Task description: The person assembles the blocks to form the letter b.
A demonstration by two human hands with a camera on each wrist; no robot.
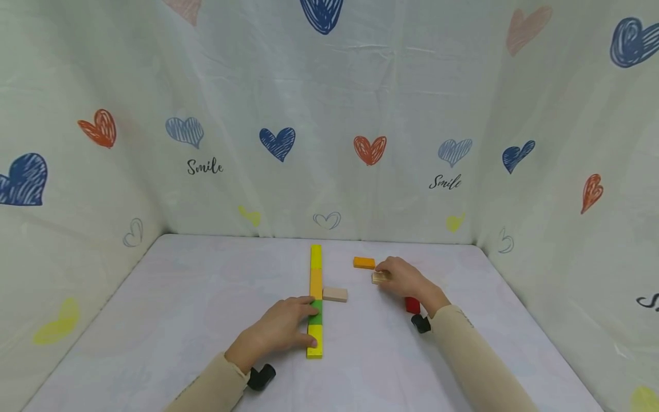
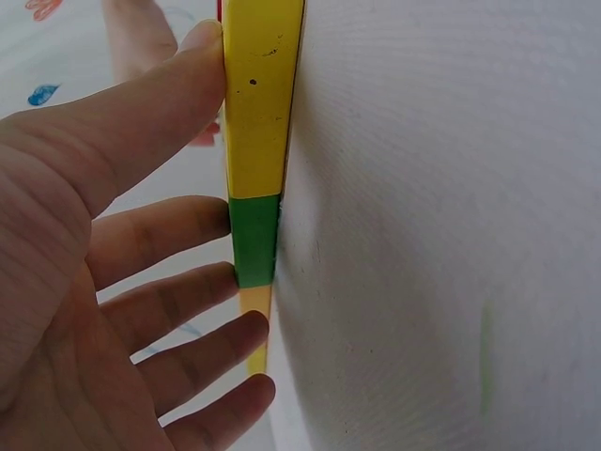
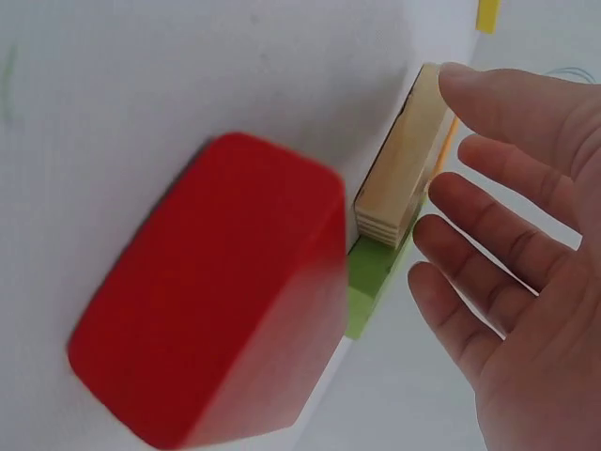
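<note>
A straight row of blocks runs away from me: a near yellow block (image 1: 315, 343), a green block (image 1: 317, 316), an orange block (image 1: 316, 283) and a far yellow block (image 1: 316, 257). My left hand (image 1: 280, 326) lies along its left side, thumb against the near yellow block, the other fingers extended along the row. My right hand (image 1: 404, 278) is over a plain wooden block (image 3: 404, 155), its thumb tip at the block's end and the other fingers loosely extended beside it. Behind that block shows a green block (image 3: 371, 282), hidden by the hand in the head view.
Another wooden block (image 1: 335, 294) lies against the row's right side. Farther right are an orange block (image 1: 364, 262) and a red block (image 1: 412, 305), the latter partly behind the right wrist. Heart-printed cloth walls (image 1: 329, 189) surround the white table (image 1: 175, 309).
</note>
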